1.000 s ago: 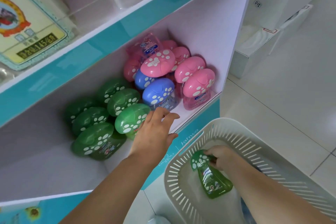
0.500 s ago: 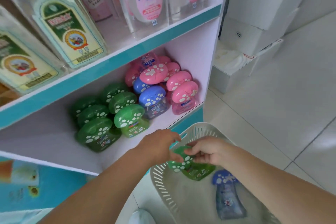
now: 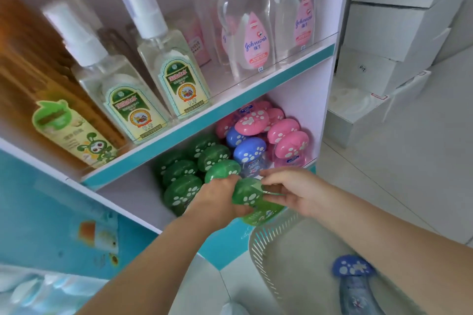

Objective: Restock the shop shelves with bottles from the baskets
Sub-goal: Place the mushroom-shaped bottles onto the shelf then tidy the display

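Observation:
A green bottle with a white-spotted mushroom cap [image 3: 249, 195] hangs just in front of the lower shelf [image 3: 133, 194], above the white slotted basket [image 3: 266, 243]. My left hand [image 3: 217, 202] grips its cap from the left. My right hand [image 3: 289, 189] touches the bottle from the right with fingers spread around it. Inside the basket lies a blue mushroom-cap bottle [image 3: 354, 279]. Several green bottles [image 3: 181, 181], blue ones [image 3: 249, 153] and pink ones [image 3: 286, 135] stand packed on the lower shelf.
The upper shelf [image 3: 256, 92] carries clear spray bottles [image 3: 153, 64] with green labels, clear baby-oil bottles [image 3: 248, 33] with pink caps and a yellow bottle [image 3: 69, 133]. White boxes [image 3: 399, 33] are stacked on the tiled floor [image 3: 384, 176] to the right of the shelf unit.
Both hands have lifted the green bottle out of the basket and up to the lower shelf's front. The camera has tilted upward, showing more of the upper shelf.

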